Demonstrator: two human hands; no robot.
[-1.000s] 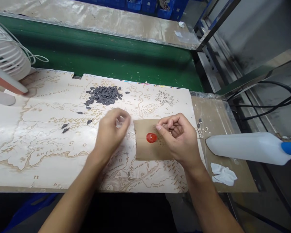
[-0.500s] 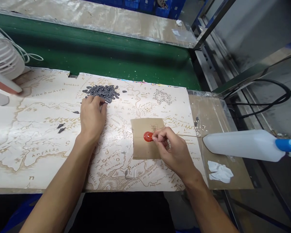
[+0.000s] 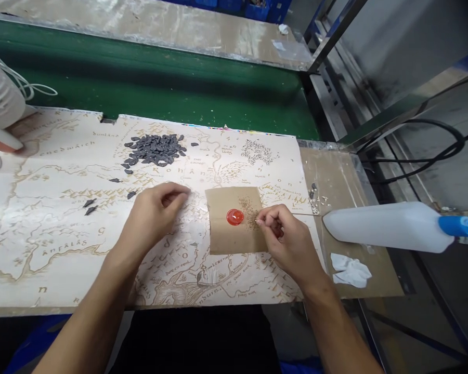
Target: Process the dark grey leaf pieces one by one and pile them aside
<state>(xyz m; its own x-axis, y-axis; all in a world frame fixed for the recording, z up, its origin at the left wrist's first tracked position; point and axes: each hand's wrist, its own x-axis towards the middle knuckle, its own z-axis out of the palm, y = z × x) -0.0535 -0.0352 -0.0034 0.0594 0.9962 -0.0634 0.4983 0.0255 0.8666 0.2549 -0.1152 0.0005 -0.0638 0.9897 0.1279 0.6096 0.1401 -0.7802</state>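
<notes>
My left hand [image 3: 159, 210] is over the map-printed sheet, thumb and fingertips pinched together; whatever they hold is too small to make out. Behind it lies a heap of small dark grey leaf-shaped pieces [image 3: 156, 149]. My right hand [image 3: 283, 228] is closed in a pinch on a thin stick [image 3: 307, 214], whose shaft runs out to the right towards the bottle. Its fingertips are over the right part of a brown cardboard square [image 3: 222, 241], beside brown specks. On this square sits a round red glossy blob [image 3: 235, 217], apart from both hands.
A heap of tiny pale pieces [image 3: 256, 151] lies at the back right of the map sheet [image 3: 62, 249]. On the right are a white bottle with a blue top [image 3: 386, 226] and a crumpled white tissue [image 3: 351, 270]. A white fan [image 3: 2, 96] stands left; a green belt [image 3: 159, 78] runs behind.
My left hand has left the dark heap and come nearer, towards the cardboard. My right hand has drawn back rightwards from the red blob. The view has shifted slightly.
</notes>
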